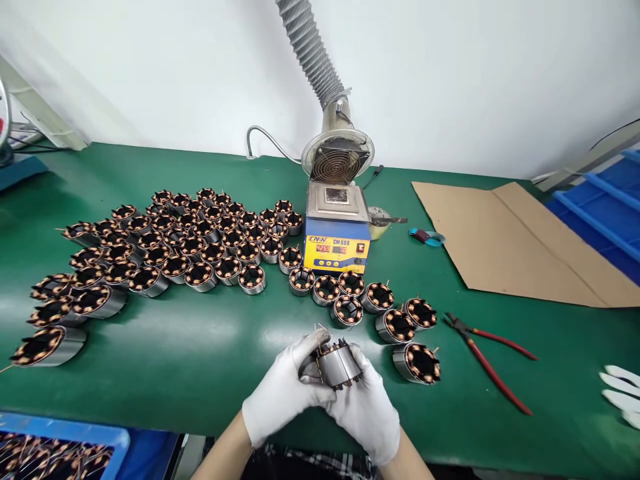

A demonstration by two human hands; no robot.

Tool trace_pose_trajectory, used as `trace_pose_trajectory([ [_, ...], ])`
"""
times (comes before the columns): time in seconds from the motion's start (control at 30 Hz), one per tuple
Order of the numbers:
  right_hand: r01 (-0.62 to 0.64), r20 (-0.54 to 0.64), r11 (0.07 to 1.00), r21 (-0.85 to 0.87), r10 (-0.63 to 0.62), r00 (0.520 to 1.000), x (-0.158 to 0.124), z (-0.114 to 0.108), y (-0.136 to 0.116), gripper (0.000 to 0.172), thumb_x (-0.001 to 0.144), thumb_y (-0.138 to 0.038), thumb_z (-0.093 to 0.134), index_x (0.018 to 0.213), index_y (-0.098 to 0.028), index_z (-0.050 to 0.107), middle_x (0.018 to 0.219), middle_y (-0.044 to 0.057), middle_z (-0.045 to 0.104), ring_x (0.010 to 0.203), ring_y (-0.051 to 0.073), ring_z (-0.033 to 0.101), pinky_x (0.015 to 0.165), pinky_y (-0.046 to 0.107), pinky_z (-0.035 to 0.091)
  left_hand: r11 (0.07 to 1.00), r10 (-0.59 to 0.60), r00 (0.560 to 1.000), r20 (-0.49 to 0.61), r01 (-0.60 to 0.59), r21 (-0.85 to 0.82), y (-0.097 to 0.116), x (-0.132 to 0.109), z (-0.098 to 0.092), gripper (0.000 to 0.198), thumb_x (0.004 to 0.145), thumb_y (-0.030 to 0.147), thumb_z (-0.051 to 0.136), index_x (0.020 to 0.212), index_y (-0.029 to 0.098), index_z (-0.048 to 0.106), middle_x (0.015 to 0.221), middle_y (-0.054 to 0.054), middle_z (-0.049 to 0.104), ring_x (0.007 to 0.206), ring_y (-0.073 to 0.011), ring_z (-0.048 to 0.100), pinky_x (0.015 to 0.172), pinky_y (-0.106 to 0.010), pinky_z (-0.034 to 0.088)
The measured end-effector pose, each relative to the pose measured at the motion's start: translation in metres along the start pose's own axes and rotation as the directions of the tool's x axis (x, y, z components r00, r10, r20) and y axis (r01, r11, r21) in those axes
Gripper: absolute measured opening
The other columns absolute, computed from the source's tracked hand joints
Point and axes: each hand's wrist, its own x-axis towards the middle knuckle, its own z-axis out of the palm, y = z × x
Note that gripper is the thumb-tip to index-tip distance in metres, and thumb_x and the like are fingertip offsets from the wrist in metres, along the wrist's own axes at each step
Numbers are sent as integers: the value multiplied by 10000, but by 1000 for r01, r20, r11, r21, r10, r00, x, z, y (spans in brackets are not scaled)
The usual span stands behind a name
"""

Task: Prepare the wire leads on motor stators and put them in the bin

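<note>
We see a wide desk [200, 360] covered with a smooth green mat, before a plain white wall [475, 80]. A flat brown cardboard sheet [515, 240] lies at the right. A ribbed grey hose [310, 50] hangs over a boxy blue and yellow solder pot [338, 245]. Many round steel coils [180, 247] with copper windings stand in rows. Red-handled pliers [487, 363] lie near. Our left hand [285, 393] and right hand [365, 407], in white cloth gloves, hold one coil [340, 365] with fingers closed around it, just above the near desk edge.

green bench [200, 360] | stators [200, 247] (many) | solder pot [337, 233] | pliers [487, 363] | cardboard [520, 240]
</note>
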Motion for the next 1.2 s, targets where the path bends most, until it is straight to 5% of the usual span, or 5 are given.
trace_pose_trajectory([
  [0.37, 54, -16, 998, -40, -55, 998, 2, -1, -1, 484, 758, -625, 464, 1034, -253, 606, 1039, 55, 673, 1009, 237, 598, 842, 411, 477, 990, 143, 990, 19, -142, -23, 10, 2, -1, 571, 495, 189, 747, 1052, 211, 627, 1054, -50, 641, 966, -244, 567, 881, -367, 451],
  [0.67, -41, 39, 999, -1, 41, 998, -3, 3, 4, 448, 711, -543, 608, 902, -141, 659, 643, 48, 668, 493, 137, 583, 566, 278, 465, 754, -95, 854, -511, -273, -597, 11, 22, -12, 334, 539, 475, 766, 577, 172, 631, 548, 25, 609, 592, -107, 567, 614, -214, 450],
  [0.93, 162, -37, 971, -178, -171, 985, -2, 10, 13, 340, 714, -429, 676, 980, -224, 623, 929, 56, 669, 794, 197, 621, 732, 347, 483, 895, -153, 936, -317, -5, -447, 21, -2, 2, 263, 541, 388, 760, 594, 161, 640, 520, 15, 598, 478, -115, 508, 476, -243, 415],
  [1.1, 346, -73, 751, -562, -462, 884, 3, 1, 33, 597, 592, -352, 750, 1133, -229, 528, 932, 56, 655, 783, 212, 622, 692, 335, 509, 878, -38, 836, -548, -234, -418, 6, -1, -25, 251, 675, 409, 690, 781, 187, 641, 701, 6, 662, 709, -137, 598, 726, -255, 461],
  [1.2, 402, -29, 460, -792, -685, 728, 10, -2, 42, 497, 560, -209, 719, 1025, -220, 541, 973, 68, 652, 827, 215, 631, 711, 318, 520, 888, 52, 937, -344, -201, -414, 1, -6, -36, 475, 715, 430, 662, 1137, 240, 556, 1100, -46, 661, 1051, -187, 576, 929, -297, 410],
])
